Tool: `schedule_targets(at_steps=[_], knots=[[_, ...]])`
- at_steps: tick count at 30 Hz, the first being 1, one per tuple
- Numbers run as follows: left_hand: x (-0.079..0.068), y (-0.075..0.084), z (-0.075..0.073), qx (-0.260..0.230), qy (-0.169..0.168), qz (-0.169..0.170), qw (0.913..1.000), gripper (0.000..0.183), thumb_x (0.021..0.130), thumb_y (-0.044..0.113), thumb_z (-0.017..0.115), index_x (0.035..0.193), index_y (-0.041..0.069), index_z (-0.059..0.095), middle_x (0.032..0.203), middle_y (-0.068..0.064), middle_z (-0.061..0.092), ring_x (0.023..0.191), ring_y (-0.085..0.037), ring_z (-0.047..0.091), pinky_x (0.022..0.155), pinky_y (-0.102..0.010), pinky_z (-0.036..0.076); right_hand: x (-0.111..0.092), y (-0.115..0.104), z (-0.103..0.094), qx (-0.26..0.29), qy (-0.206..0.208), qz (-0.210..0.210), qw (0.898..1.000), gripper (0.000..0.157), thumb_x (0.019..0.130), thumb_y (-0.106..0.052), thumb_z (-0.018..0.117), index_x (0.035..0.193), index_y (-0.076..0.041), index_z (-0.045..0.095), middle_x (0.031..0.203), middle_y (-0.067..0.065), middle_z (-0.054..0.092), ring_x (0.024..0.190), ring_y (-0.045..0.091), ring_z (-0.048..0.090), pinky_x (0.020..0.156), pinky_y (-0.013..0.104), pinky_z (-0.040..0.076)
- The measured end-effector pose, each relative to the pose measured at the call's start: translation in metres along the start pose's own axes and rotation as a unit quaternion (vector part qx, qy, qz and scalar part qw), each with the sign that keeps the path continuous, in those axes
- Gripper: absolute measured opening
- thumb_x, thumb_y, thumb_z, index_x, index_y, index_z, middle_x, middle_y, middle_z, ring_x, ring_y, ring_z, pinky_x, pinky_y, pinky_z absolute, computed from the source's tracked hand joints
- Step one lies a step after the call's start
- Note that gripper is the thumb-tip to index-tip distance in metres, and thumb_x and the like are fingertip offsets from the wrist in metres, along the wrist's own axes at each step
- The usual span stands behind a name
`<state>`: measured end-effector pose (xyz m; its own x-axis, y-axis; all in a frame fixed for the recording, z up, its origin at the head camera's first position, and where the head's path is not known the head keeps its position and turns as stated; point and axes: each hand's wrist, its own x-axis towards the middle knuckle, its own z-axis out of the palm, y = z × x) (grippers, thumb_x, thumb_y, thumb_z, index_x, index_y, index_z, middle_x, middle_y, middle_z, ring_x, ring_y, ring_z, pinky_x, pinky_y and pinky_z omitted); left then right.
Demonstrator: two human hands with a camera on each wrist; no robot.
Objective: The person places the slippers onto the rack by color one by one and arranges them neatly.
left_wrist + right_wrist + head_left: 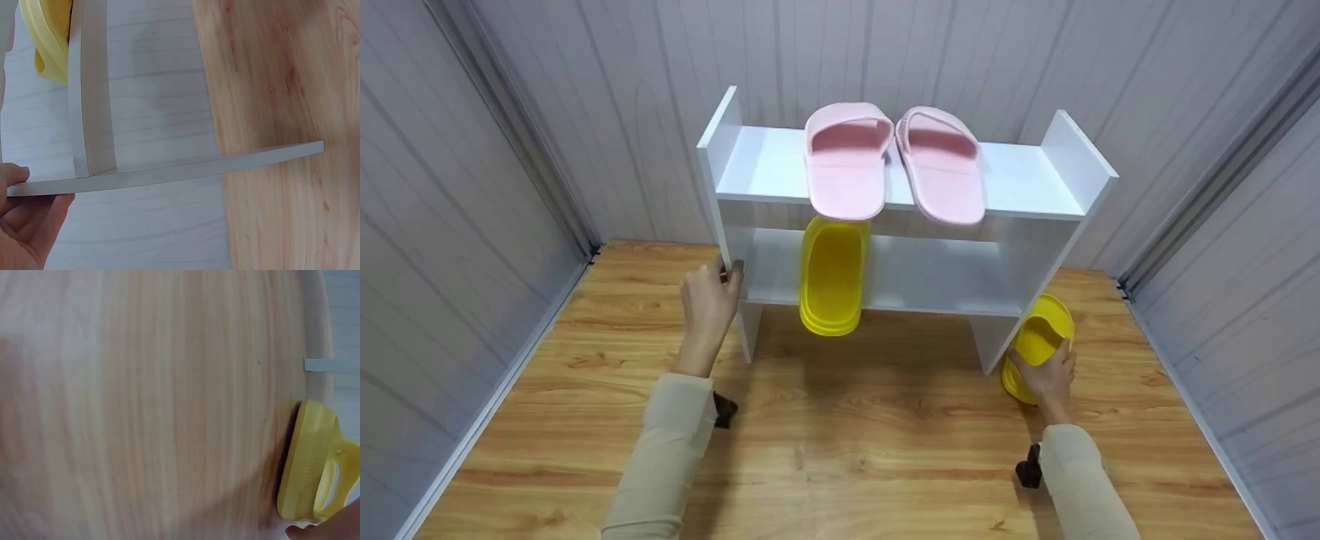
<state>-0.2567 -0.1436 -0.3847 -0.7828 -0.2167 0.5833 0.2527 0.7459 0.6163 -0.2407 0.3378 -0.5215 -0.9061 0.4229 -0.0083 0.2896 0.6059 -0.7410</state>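
Note:
My left hand (711,296) grips the left side panel (152,179) of a white shoe rack, thumb on one face and fingers on the other. On the floor right of the rack, a yellow slipper (1041,337) points its toe toward the back wall. My right hand (1048,375) holds it near the heel, thumb and fingers at opposite sides. Only fingertips of that hand show in the right wrist view, beside the slipper (309,464). Another yellow slipper (834,277) lies on the rack's lower shelf, its toe part hidden under the upper shelf.
Two pink slippers (847,176) stand side by side on the upper shelf (1020,180). Behind the rack is a grey panelled wall (660,112), with further walls at left and right. Wood-look flooring (840,450) spreads in front of the rack.

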Motion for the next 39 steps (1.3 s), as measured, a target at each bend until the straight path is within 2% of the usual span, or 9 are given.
schedule_targets(at_steps=[2, 7, 9, 11, 16, 28, 32, 36, 39], knots=[[0.000, 0.001, 0.000, 0.000, -0.004, 0.000, 1.0000, 0.022, 0.084, 0.010, 0.057, 0.089, -0.011, 0.063, 0.083, -0.025, 0.062, 0.072, -0.033, 0.062, 0.060, -0.042, 0.050, 0.000, 0.001, 0.001, -0.021, -0.006, -0.002, 1.000, 0.104, 0.078, -0.043, 0.060, 0.136, 0.002, -0.014, 0.136, 0.034, -0.006, 0.122, 0.051, 0.000, 0.096, 0.058, 0.008], [0.001, 0.001, 0.001, 0.007, -0.007, 0.004, 0.9999, 0.022, 0.084, 0.011, 0.057, 0.087, -0.011, 0.063, 0.082, -0.025, 0.062, 0.072, -0.033, 0.062, 0.060, -0.043, 0.050, 0.000, 0.001, 0.001, -0.056, -0.018, 0.001, 0.998, 0.108, 0.077, -0.047, 0.058, 0.134, 0.004, -0.017, 0.134, 0.036, -0.005, 0.118, 0.055, 0.005, 0.094, 0.059, 0.013], [0.002, 0.000, 0.001, 0.006, -0.004, 0.004, 1.0000, 0.022, 0.083, 0.011, 0.058, 0.087, -0.011, 0.063, 0.082, -0.025, 0.062, 0.072, -0.033, 0.062, 0.059, -0.043, 0.050, 0.001, 0.000, 0.001, -0.059, -0.024, 0.014, 0.998, 0.110, 0.075, -0.049, 0.058, 0.134, 0.003, -0.019, 0.133, 0.037, -0.005, 0.117, 0.057, 0.008, 0.093, 0.060, 0.016], [0.002, 0.000, 0.001, 0.002, -0.001, 0.004, 1.0000, 0.022, 0.083, 0.010, 0.058, 0.088, -0.011, 0.063, 0.082, -0.025, 0.062, 0.072, -0.033, 0.062, 0.060, -0.043, 0.050, 0.001, -0.001, 0.001, -0.060, -0.036, 0.028, 0.997, 0.112, 0.075, -0.051, 0.058, 0.134, 0.000, -0.022, 0.133, 0.037, -0.009, 0.118, 0.056, 0.005, 0.093, 0.060, 0.015], [0.002, -0.001, 0.001, -0.007, 0.001, -0.001, 1.0000, 0.021, 0.083, 0.009, 0.058, 0.088, -0.011, 0.063, 0.082, -0.025, 0.062, 0.072, -0.033, 0.063, 0.059, -0.042, 0.050, 0.000, -0.003, 0.001, -0.056, -0.062, 0.055, 0.995, 0.113, 0.074, -0.042, 0.062, 0.132, -0.005, -0.028, 0.132, 0.036, -0.013, 0.120, 0.053, 0.000, 0.093, 0.061, 0.015], [0.001, -0.001, 0.001, -0.001, 0.013, 0.004, 0.9999, 0.019, 0.081, 0.008, 0.058, 0.083, -0.010, 0.063, 0.079, -0.023, 0.063, 0.070, -0.032, 0.063, 0.058, -0.042, 0.050, 0.001, -0.003, -0.002, -0.072, -0.054, 0.070, 0.993, 0.113, 0.073, -0.037, 0.065, 0.133, -0.004, -0.026, 0.129, 0.038, 0.001, 0.118, 0.053, 0.009, 0.093, 0.059, 0.017], [0.000, -0.001, 0.001, 0.001, 0.005, 0.009, 0.9999, 0.020, 0.083, 0.008, 0.058, 0.085, -0.011, 0.063, 0.079, -0.024, 0.063, 0.070, -0.033, 0.063, 0.058, -0.042, 0.050, 0.003, 0.002, -0.002, -0.076, -0.043, 0.054, 0.995, 0.113, 0.074, -0.038, 0.064, 0.132, -0.003, -0.026, 0.127, 0.040, 0.009, 0.113, 0.054, 0.014, 0.090, 0.059, 0.018], [0.000, -0.001, 0.001, 0.005, -0.009, 0.005, 0.9999, 0.022, 0.084, 0.010, 0.057, 0.086, -0.012, 0.062, 0.081, -0.025, 0.062, 0.072, -0.034, 0.062, 0.060, -0.042, 0.050, 0.003, 0.005, -0.005, -0.073, -0.046, 0.039, 0.996, 0.113, 0.075, -0.036, 0.064, 0.132, -0.003, -0.027, 0.127, 0.042, 0.010, 0.112, 0.056, 0.010, 0.088, 0.063, 0.013], [0.000, -0.001, 0.000, 0.007, -0.011, 0.003, 0.9999, 0.023, 0.084, 0.010, 0.057, 0.087, -0.012, 0.062, 0.081, -0.025, 0.062, 0.073, -0.034, 0.062, 0.060, -0.042, 0.050, 0.003, 0.006, -0.007, -0.073, -0.056, 0.049, 0.995, 0.111, 0.075, -0.038, 0.062, 0.133, -0.005, -0.026, 0.129, 0.041, 0.009, 0.114, 0.058, 0.006, 0.087, 0.066, 0.010]])
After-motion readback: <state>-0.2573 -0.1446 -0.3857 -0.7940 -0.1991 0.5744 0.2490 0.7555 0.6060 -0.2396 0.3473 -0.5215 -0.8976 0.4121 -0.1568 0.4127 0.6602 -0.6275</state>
